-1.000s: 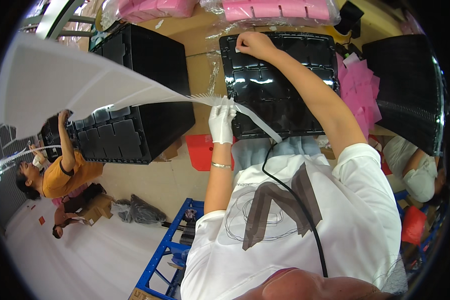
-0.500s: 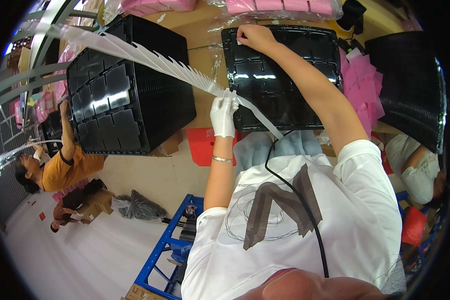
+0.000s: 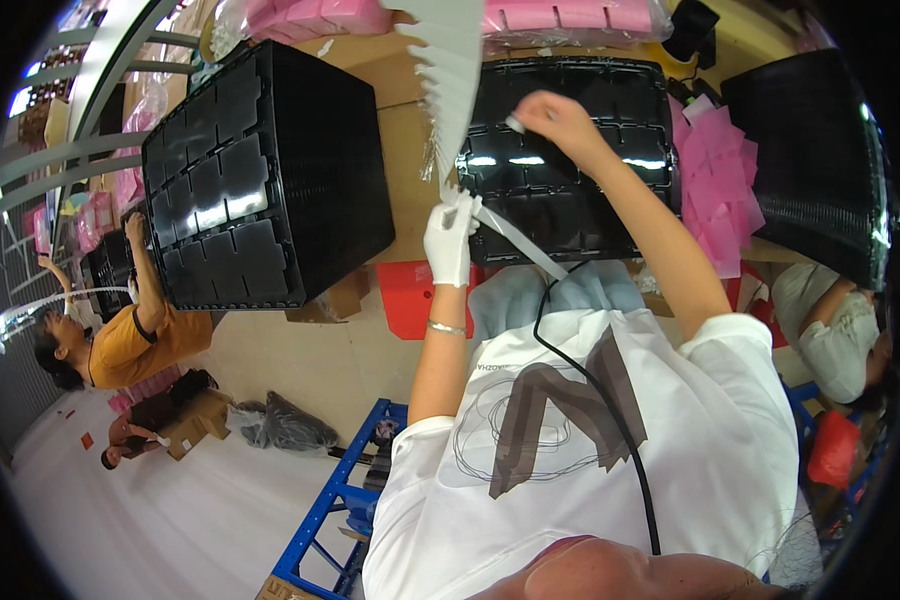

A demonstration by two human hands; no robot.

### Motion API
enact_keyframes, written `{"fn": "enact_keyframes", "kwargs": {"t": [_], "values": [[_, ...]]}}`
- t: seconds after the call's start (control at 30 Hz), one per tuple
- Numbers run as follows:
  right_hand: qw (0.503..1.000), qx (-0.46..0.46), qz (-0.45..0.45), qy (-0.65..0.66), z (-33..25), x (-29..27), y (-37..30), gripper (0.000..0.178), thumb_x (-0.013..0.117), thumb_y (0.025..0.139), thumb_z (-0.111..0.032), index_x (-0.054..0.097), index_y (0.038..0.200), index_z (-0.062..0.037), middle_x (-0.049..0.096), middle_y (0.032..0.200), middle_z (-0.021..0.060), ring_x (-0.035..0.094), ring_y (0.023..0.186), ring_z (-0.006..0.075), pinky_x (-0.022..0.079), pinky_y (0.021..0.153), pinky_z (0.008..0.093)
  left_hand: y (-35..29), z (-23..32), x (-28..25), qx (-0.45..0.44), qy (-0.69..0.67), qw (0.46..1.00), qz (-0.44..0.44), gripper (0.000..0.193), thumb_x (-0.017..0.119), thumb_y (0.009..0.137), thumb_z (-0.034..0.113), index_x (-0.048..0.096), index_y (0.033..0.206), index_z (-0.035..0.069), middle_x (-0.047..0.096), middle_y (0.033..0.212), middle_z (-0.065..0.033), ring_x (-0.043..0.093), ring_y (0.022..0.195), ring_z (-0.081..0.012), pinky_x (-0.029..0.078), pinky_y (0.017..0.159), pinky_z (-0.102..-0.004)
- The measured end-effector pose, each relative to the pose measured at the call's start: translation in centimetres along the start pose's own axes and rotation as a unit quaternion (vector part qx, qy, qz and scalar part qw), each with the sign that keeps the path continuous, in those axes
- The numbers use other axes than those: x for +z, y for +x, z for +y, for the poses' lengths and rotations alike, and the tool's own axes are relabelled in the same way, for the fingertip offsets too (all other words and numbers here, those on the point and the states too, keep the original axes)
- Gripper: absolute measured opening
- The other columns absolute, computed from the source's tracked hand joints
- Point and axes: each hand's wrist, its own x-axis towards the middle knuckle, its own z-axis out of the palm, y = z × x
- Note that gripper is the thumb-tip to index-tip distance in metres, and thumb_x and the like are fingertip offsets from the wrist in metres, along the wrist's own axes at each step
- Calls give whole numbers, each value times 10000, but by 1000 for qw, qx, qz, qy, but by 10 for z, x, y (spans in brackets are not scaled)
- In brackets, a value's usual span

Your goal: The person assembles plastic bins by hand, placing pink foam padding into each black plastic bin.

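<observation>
My left hand (image 3: 450, 240), in a white glove, is closed round a long whitish strip with tabs along one edge (image 3: 450, 85), which looks like a strip of stickers. The wide part rises away from me, and a narrow tail (image 3: 520, 240) hangs toward my body. My right hand (image 3: 567, 128), bare and slightly blurred, is over a stack of glossy black plastic trays (image 3: 570, 210). A small white piece (image 3: 514, 124), probably a sticker, shows at its pinched fingertips. The strip's far end leaves the picture at the top.
A tall black tray stack (image 3: 335, 180) stands left, another (image 3: 810, 170) right. Pink sheets (image 3: 715, 180) lie beside the middle stack, with wrapped pink bundles (image 3: 570, 15) behind. A red stool (image 3: 410, 300) is below the table. Co-workers, one in an orange shirt (image 3: 145, 340), are at both sides.
My right hand has moved from the tray stack's far left corner toward me and right, with a small white piece now showing. The strip has swung from the left to nearly straight ahead.
</observation>
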Motion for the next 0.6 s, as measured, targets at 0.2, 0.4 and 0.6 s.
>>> {"fn": "enact_keyframes", "kwargs": {"t": [0.2,0.4,0.6], "values": [[922,272,-88,263,-22,-126,-232,127,647,883,-144,535,846,-97,473,734,-50,388,591,33,274,516,199,-41,-5,5,19,156,987,-27,179,684,908,123,663,1008,-24,696,949,-56,625,772,-90,500,703,-230],[807,532,188,178,138,-226,-412,143,668,847,-190,563,849,-93,492,658,-35,385,464,80,286,462,223,-62,-30,31,10,189,976,-104,179,728,880,173,678,939,12,687,882,-51,618,730,-78,501,657,-240],[672,419,530,303,213,-249,-406,456,609,869,-249,543,1266,-35,590,1222,181,627,1026,254,503,852,379,-71,-48,47,-14,297,934,-197,187,690,907,111,650,1008,-41,720,965,-108,660,838,-106,520,711,-236]]}}
